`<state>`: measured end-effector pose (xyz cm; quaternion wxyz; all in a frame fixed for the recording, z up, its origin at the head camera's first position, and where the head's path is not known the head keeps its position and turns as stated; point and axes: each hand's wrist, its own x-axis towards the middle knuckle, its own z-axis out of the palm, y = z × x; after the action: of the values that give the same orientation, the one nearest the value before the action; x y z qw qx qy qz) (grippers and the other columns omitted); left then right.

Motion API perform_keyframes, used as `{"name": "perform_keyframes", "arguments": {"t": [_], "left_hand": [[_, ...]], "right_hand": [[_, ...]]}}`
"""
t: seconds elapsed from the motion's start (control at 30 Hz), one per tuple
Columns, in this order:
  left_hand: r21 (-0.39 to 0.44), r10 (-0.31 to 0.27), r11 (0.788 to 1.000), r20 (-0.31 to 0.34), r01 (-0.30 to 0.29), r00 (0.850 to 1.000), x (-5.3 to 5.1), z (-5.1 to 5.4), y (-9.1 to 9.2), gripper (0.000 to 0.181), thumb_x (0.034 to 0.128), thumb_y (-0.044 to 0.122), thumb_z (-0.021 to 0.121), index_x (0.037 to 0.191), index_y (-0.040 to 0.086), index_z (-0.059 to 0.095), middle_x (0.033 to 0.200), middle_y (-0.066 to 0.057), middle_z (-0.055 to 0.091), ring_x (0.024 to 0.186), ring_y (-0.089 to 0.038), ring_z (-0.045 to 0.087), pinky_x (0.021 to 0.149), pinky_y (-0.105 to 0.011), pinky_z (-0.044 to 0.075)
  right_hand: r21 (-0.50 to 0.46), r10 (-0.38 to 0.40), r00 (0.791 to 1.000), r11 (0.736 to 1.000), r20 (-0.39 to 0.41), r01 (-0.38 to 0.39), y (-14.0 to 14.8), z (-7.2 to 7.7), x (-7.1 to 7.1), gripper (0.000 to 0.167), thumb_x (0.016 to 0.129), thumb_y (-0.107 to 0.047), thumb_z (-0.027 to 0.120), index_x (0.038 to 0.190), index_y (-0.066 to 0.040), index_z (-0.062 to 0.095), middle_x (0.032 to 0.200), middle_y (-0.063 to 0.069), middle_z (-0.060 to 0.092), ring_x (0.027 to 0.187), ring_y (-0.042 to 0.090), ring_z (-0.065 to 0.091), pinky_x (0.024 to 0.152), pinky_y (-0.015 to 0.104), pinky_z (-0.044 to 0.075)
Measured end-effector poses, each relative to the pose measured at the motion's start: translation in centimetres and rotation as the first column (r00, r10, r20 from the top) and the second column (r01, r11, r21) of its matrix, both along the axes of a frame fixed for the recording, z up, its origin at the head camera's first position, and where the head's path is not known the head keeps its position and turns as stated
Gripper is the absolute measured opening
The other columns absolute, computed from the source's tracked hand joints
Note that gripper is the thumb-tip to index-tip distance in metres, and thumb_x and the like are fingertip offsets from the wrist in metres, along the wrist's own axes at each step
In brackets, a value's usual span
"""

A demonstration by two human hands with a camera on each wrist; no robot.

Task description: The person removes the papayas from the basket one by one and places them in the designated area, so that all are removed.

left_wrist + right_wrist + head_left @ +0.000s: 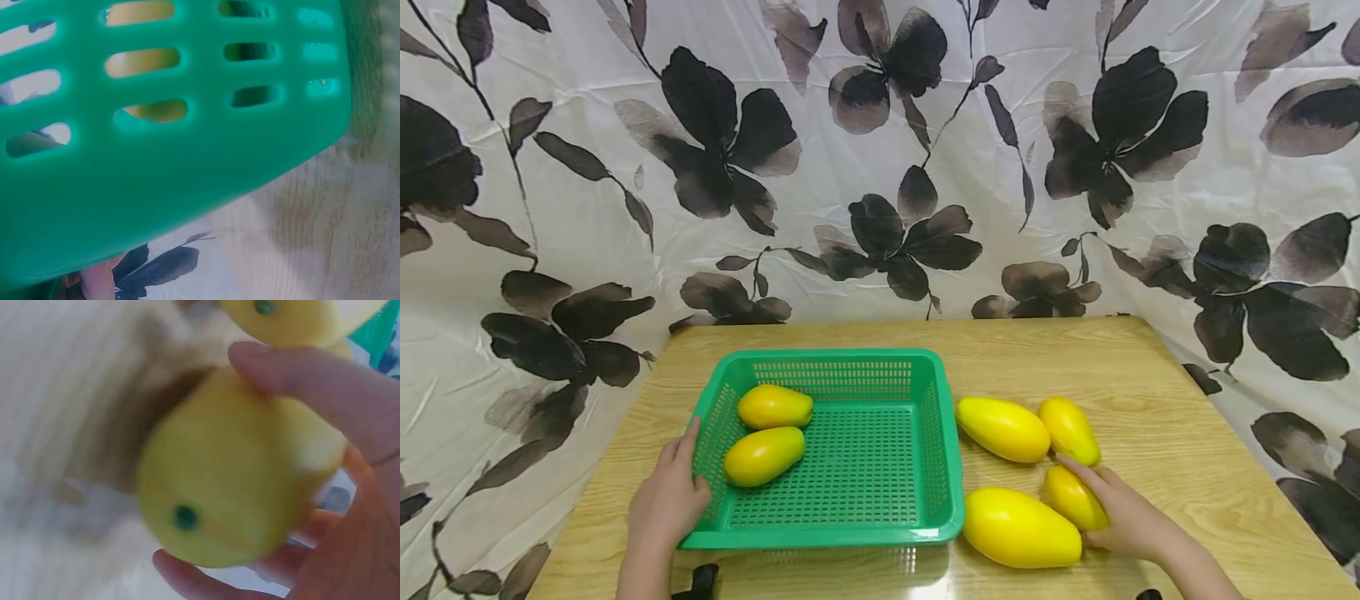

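A green plastic basket (838, 539) stands on the table with two yellow-orange fruits (775, 407) lying at its left side. The left hand (666, 500) holds the basket's left rim; in the left wrist view the slotted basket wall (156, 187) fills most of the picture and a fingertip (98, 281) shows below it. Right of the basket, the right hand (1123, 517) grips a small yellow fruit (1071, 497), thumb and fingers around it in the right wrist view, where the fruit (231, 469) shows a dark green spot.
Close to the gripped fruit lie a large yellow fruit (1022, 529) by the basket's front right corner, a long one (1003, 429) and a smaller one (1070, 431) behind. A floral cloth (880, 167) hangs behind the wooden table (1180, 442). A black object (702, 581) is at the front edge.
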<state>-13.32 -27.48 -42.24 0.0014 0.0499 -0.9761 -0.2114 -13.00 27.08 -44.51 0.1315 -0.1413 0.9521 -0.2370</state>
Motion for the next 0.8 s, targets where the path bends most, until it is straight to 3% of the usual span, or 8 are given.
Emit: {"name": "perform_keyframes", "arguments": {"t": [0.3,0.5,0.8], "left_hand": [[0.007,0.0,1.0,-0.006,0.0,1.0,0.0,-0.2,0.2,0.079,0.0797,0.002,0.047,0.148,0.007,0.008,0.132,-0.031,0.03,0.054,-0.022,0.045,0.045,-0.032,0.035],[0.011,-0.001,1.0,0.001,0.001,1.0,-0.1,-0.2,0.2,0.079,0.0802,0.002,0.046,0.148,0.008,0.006,0.133,-0.031,0.029,0.054,-0.022,0.045,0.045,-0.032,0.035],[0.005,0.001,1.0,0.01,-0.001,1.0,-0.1,-0.1,0.0,0.079,0.0799,0.002,0.046,0.148,0.007,0.006,0.133,-0.032,0.029,0.057,-0.023,0.048,0.046,-0.033,0.036]], "right_hand": [[0.086,0.01,1.0,0.996,-0.02,-0.008,-0.4,3.5,-0.7,0.092,0.055,-0.029,0.085,0.134,-0.005,0.044,0.114,0.027,0.048,0.094,0.038,0.055,0.075,0.054,0.045],[0.144,0.077,0.992,0.988,-0.103,-0.062,-1.6,6.2,-2.4,0.082,0.062,-0.03,0.082,0.131,-0.003,0.047,0.119,0.033,0.046,0.099,0.046,0.052,0.077,0.056,0.044],[0.174,0.223,0.949,0.967,-0.223,-0.186,-6.6,9.2,-5.5,0.068,0.073,-0.023,0.076,0.132,-0.005,0.047,0.121,0.023,0.049,0.103,0.039,0.052,0.082,0.051,0.045]]}}
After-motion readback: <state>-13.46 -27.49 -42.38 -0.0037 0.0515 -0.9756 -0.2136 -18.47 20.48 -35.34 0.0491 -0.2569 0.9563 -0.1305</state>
